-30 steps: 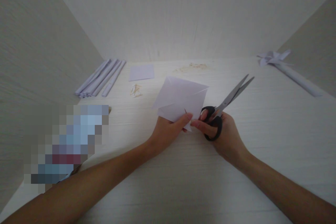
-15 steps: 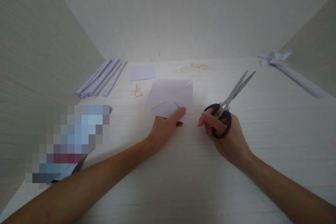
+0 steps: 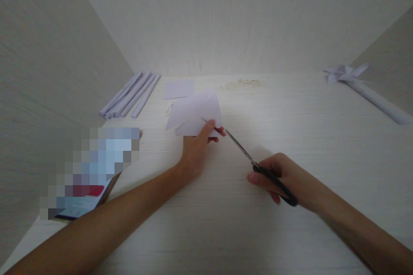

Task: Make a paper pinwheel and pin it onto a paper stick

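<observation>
My left hand (image 3: 197,146) pinches the near edge of a folded white paper (image 3: 195,114), holding it a little above the table. In my right hand (image 3: 284,176) are black-handled scissors (image 3: 254,165), fingers through the loops. Their blades point up and left, and the tips reach the paper's near right corner beside my left thumb. I cannot tell whether the blades are parted.
Several rolled white paper sticks (image 3: 130,94) lie at the back left, with a small white square sheet (image 3: 179,89) beside them. A paper pinwheel on a rolled stick (image 3: 361,86) lies at the far right. A blurred-out box (image 3: 90,172) sits at the left. Pale walls enclose the table.
My right hand drew back toward me and swung the scissors round from pointing up-right to pointing up-left at the paper. My left hand carried the paper a little to the left.
</observation>
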Action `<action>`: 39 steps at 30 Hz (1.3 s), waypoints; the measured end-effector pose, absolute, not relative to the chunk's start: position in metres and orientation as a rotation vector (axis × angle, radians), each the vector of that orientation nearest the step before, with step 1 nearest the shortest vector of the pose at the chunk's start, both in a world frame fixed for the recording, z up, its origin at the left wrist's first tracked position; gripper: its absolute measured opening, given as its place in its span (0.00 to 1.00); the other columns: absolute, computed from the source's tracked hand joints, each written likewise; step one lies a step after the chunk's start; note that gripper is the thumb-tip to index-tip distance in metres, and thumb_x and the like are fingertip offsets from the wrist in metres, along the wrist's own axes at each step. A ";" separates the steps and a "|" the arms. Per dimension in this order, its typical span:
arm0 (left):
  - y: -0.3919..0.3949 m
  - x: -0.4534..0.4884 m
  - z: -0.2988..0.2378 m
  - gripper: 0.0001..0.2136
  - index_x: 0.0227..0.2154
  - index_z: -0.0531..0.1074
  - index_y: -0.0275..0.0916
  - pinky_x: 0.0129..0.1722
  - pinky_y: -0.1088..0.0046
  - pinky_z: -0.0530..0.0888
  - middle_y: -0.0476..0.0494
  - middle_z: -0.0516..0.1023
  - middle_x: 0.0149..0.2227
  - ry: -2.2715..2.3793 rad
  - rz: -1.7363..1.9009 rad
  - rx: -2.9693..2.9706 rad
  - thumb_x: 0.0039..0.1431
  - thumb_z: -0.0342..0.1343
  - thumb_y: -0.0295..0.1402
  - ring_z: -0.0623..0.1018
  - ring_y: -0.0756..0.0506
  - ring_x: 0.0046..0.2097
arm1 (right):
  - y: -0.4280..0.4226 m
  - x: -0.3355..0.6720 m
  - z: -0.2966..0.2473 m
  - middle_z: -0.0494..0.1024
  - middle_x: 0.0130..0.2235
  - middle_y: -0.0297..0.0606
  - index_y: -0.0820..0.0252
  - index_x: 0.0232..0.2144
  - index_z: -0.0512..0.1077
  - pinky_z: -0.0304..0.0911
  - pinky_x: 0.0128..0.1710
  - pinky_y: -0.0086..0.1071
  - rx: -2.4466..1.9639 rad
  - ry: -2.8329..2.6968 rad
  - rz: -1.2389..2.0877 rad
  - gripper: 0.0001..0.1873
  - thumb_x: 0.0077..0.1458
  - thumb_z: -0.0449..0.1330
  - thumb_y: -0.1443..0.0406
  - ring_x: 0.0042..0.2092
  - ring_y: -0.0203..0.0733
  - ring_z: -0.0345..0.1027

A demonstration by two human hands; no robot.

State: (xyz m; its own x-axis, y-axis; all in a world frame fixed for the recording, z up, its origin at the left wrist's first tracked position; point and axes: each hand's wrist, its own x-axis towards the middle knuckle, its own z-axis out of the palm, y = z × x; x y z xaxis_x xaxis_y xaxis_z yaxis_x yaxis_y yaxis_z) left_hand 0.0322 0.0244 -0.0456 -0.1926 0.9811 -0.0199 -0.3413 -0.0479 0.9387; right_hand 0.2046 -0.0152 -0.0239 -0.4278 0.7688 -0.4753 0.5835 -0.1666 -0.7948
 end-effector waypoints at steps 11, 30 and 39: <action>0.022 0.034 -0.049 0.06 0.20 0.68 0.36 0.20 0.81 0.65 0.51 0.73 0.20 1.014 1.457 0.926 0.48 0.53 0.32 0.73 0.53 0.23 | -0.014 0.206 -0.026 0.61 0.11 0.30 0.61 0.09 0.59 0.43 0.13 0.24 -1.597 -1.897 1.646 0.22 0.43 0.58 0.53 0.14 0.28 0.50; 0.021 0.034 -0.049 0.06 0.21 0.68 0.36 0.21 0.80 0.66 0.50 0.73 0.20 1.086 1.445 0.979 0.48 0.53 0.33 0.73 0.52 0.24 | -0.014 0.205 -0.025 0.62 0.11 0.30 0.61 0.09 0.59 0.43 0.13 0.25 -1.610 -1.895 1.666 0.23 0.42 0.58 0.51 0.13 0.28 0.50; 0.021 0.035 -0.047 0.05 0.21 0.68 0.36 0.21 0.79 0.68 0.51 0.73 0.20 1.073 1.432 0.940 0.47 0.54 0.32 0.74 0.52 0.24 | -0.016 0.205 -0.028 0.60 0.11 0.29 0.61 0.10 0.58 0.43 0.13 0.25 -1.595 -1.910 1.633 0.24 0.44 0.56 0.51 0.14 0.28 0.49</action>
State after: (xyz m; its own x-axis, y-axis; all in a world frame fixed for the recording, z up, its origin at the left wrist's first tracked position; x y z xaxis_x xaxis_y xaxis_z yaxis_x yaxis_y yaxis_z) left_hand 0.0348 0.0212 -0.0474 -0.1250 0.9921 -0.0050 -0.2829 -0.0308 0.9586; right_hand 0.2055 -0.0161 -0.0278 -0.4158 0.7732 -0.4789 0.5930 -0.1687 -0.7873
